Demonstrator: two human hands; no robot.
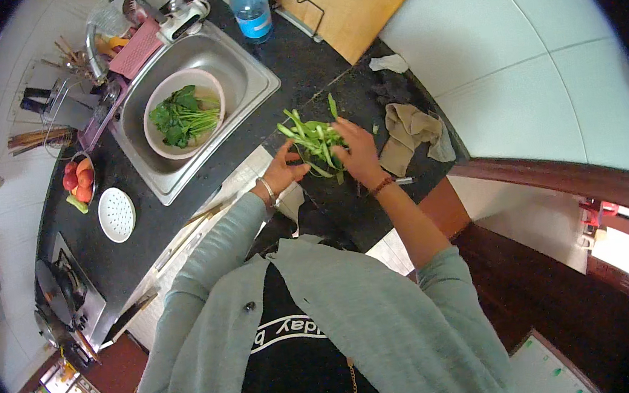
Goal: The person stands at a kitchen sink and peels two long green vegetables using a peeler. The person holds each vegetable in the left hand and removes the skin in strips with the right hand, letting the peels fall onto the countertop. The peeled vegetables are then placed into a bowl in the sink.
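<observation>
A loose heap of pale green vegetable peelings (314, 137) lies on the black countertop (344, 205). At its left side is my left hand (283, 170), fingers and thumb apart, close against the strips. From the right, my right hand (358, 152) reaches over the heap with spread fingers touching its edge. The hands face each other with the strips between them; neither is plainly closed around any. Below my right wrist, a short silver handle (404, 180) sticks out; the rest of that tool is hidden.
A pink basin (153, 141) of leafy greens (185, 118) sits in the steel sink (250, 86). Right of my hands lies a crumpled brown cloth (402, 134). A blue bottle (251, 15), a white perforated dish (117, 214), a bowl of red fruit or vegetables (81, 179) and a stove (83, 298) line the counter.
</observation>
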